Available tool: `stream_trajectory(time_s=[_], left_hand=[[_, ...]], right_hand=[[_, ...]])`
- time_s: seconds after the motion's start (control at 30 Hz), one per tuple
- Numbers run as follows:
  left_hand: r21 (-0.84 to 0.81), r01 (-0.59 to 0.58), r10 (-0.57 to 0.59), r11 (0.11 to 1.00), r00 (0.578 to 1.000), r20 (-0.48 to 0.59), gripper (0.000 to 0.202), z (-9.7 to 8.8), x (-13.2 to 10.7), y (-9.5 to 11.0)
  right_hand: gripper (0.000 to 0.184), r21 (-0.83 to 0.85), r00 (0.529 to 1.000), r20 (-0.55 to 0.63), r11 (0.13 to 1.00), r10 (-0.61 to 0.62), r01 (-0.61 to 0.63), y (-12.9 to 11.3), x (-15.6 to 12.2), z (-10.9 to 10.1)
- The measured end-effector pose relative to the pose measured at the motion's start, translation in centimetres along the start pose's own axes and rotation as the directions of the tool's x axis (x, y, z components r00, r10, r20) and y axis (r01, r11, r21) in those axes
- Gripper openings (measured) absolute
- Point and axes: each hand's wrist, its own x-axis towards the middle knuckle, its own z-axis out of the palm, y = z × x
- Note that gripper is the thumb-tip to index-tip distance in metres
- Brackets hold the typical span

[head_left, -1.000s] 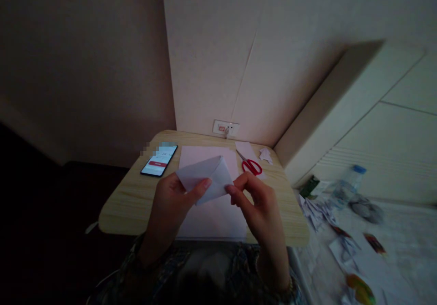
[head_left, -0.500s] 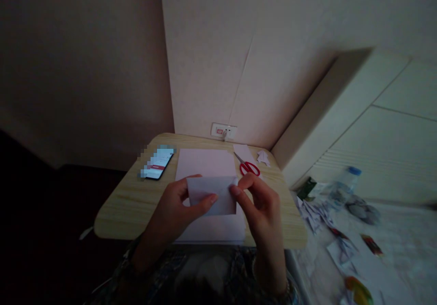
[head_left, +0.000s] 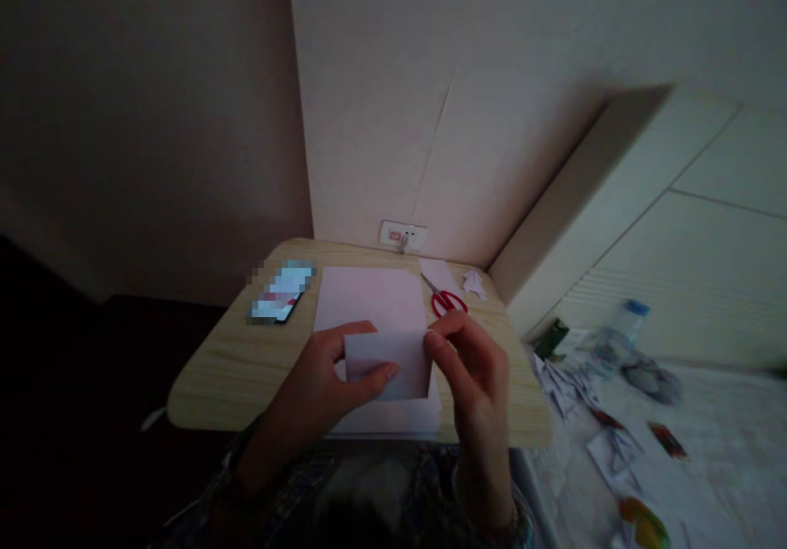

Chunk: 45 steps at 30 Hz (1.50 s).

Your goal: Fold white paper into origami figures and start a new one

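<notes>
A small white piece of paper (head_left: 409,360) is held up between my two hands, above a stack of white sheets (head_left: 369,295). My left hand (head_left: 335,377) grips its left side, thumb across the front and fingers behind. At the paper's top right corner, the thumb and index finger of my right hand (head_left: 470,360) pinch it. Just beyond the right hand lie scissors with red handles (head_left: 448,305), their blades pointing to the back left. Whether the paper is folded double I cannot tell.
The wooden table (head_left: 215,385) also bears a phone (head_left: 283,293) on the left and paper scraps (head_left: 473,284) at the back right. A wall socket (head_left: 402,236) sits behind it. To the right, a bottle (head_left: 624,328) and crumpled papers (head_left: 562,385) lie on a pale surface.
The paper has come slightly lower and to the right, with both hands still on it. The right fingertips remain at its top right corner. Scissors and sheets stay put.
</notes>
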Motion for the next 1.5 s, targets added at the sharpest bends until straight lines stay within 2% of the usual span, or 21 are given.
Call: stream_trajectory(time_s=[0.17,0.33,0.47,0.73,0.83,0.97,1.17,1.3,1.4,1.5], left_hand=[[-0.001,0.014,-0.014,1.0,0.999,-0.032,0.02,-0.2,0.0,0.0],[-0.111,0.043,-0.051,0.993,0.996,-0.067,0.021,-0.1,0.1,0.2],[-0.169,0.026,-0.057,0.985,0.982,-0.182,0.022,-0.4,0.4,0.3],[-0.12,-0.069,0.026,0.99,0.944,-0.33,0.018,-0.6,0.4,0.1],[-0.107,-0.12,0.078,0.987,0.94,-0.332,0.021,-0.5,0.4,0.0],[-0.152,-0.167,0.11,0.974,0.94,-0.323,0.024,-0.3,0.6,-0.3],[-0.205,-0.234,0.15,0.95,0.922,-0.357,0.022,-0.1,0.6,-0.3],[-0.214,-0.316,0.214,0.924,0.894,-0.394,0.03,-0.3,1.0,-0.7],[-0.278,-0.296,0.202,0.914,0.925,-0.322,0.035,-0.3,1.3,-1.1],[-0.348,-0.224,0.132,0.91,0.954,-0.271,0.04,-0.3,1.2,-1.0]], right_hand=[[0.014,-0.007,0.995,0.099,1.0,0.009,-0.009,0.0,0.5,0.0],[0.018,-0.036,0.998,0.058,0.999,0.021,-0.019,0.1,0.6,-0.1],[0.019,-0.059,0.989,0.143,0.998,0.04,-0.031,0.2,0.9,-0.3],[0.011,-0.159,0.959,0.279,0.987,0.045,0.0,0.2,1.2,-0.3],[0.006,-0.117,0.963,0.27,0.992,-0.018,0.051,0.2,1.1,-0.1],[0.001,-0.146,0.96,0.263,0.98,-0.096,0.138,0.0,1.0,0.1],[0.008,-0.11,0.953,0.225,0.966,-0.204,0.233,-0.1,1.0,0.1],[0.014,-0.068,0.944,0.193,0.956,-0.268,0.285,0.0,1.1,-0.1],[0.019,-0.088,0.937,0.106,0.936,-0.331,0.341,0.3,1.1,-0.2],[0.021,-0.101,0.939,0.049,0.934,-0.34,0.344,0.4,0.9,-0.3]])
